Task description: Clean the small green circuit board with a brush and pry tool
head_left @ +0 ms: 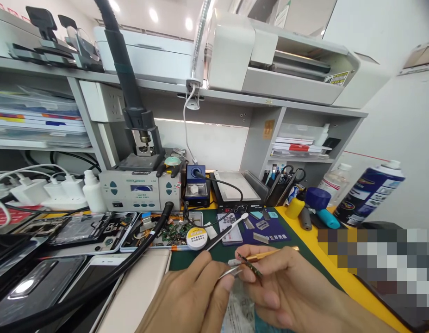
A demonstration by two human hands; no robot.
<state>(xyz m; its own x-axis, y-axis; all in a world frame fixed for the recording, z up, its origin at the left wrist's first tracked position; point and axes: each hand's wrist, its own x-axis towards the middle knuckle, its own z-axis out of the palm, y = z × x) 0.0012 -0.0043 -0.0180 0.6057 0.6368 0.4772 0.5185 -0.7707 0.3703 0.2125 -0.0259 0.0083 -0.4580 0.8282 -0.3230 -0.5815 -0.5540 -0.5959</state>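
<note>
My left hand point(189, 296) grips metal tweezers point(230, 272) whose tips pinch a small grey part. My right hand point(287, 291) holds a thin tool with an orange-gold handle point(270, 254), its dark tip resting on a small dark circuit strip point(254, 269) pinched in the same fingers. Both hands meet low in the centre, above a dark green work mat point(224, 253). A clear plastic bag point(240, 307) lies under the fingers.
A soldering station point(139, 190) with a black hose stands behind, beside a blue tip cleaner point(196, 185) and a hot plate point(235, 185). Opened phones point(89, 229) and a parts tray point(165, 231) lie left. A round flux tin point(196, 238), spray can point(370, 192) and bottles sit right.
</note>
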